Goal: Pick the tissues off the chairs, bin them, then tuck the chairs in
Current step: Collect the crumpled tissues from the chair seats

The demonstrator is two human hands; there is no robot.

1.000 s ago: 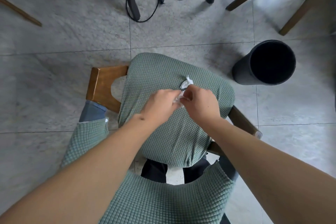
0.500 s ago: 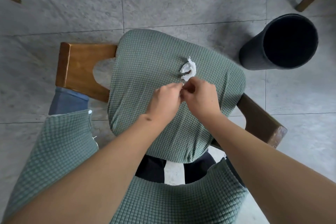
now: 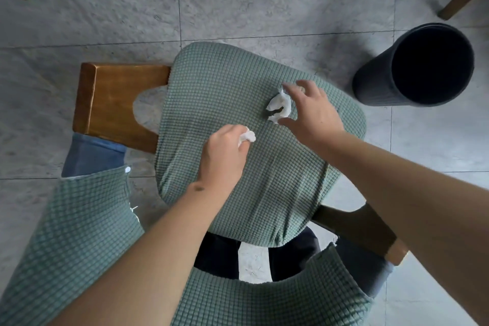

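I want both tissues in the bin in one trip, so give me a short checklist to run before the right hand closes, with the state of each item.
1. Left hand has its tissue: ok, a small white wad shows at its curled fingers.
2. Right hand is over the second tissue: ok, thumb and fingers spread either side of it.
3. Right hand's grip closed on it: not ok, the fingers are open.
4. Second tissue free to lift: ok, it lies loose on the green seat cover.
5. Bin ready: ok, it stands upright with an open mouth on the floor beside the chair.
6. Bin has room: cannot tell, its inside is dark.
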